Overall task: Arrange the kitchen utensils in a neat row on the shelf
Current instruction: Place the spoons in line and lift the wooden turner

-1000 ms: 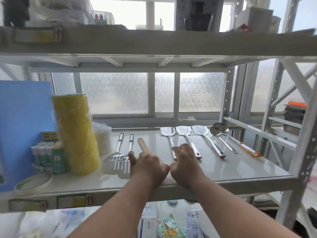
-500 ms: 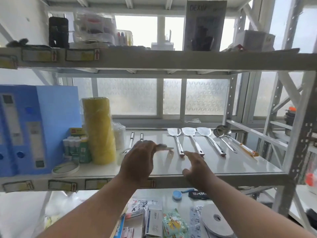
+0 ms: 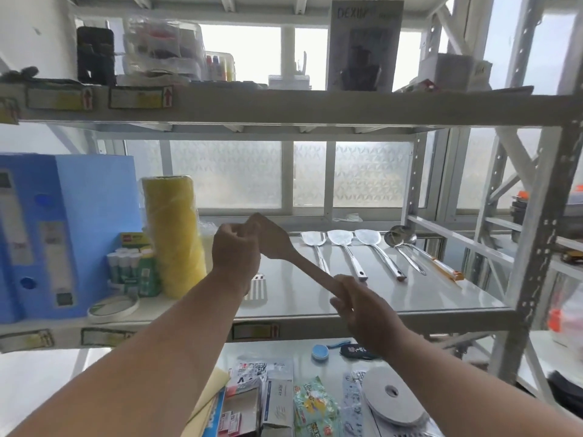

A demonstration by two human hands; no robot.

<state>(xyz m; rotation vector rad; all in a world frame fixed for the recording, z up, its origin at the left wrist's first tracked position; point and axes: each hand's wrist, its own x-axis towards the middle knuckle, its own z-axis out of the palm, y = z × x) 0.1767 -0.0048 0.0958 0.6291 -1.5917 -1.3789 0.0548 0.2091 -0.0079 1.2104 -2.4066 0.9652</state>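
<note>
A wooden spatula [image 3: 284, 247] hangs in the air above the grey metal shelf [image 3: 394, 298]. My left hand [image 3: 235, 250] grips its flat blade end and my right hand [image 3: 353, 298] pinches the end of its handle. Behind it on the shelf lie three steel spatulas [image 3: 344, 244] side by side, blades to the back. Right of them are two steel ladles [image 3: 400, 238], one with an orange handle tip. A slotted steel turner [image 3: 257, 288] lies on the shelf, partly hidden by my left forearm.
A yellow wrapped roll [image 3: 172, 234] stands left of my left hand, with glue sticks [image 3: 132, 269], a tape ring [image 3: 113, 307] and blue file boxes [image 3: 63, 228] further left. An upper shelf [image 3: 284, 105] hangs overhead. The lower shelf holds packets and a flat grey disc [image 3: 391, 395].
Both hands have come up off the shelf with the wooden spatula. The left hand now holds its blade and the right hand has taken the handle end. My view has tilted up.
</note>
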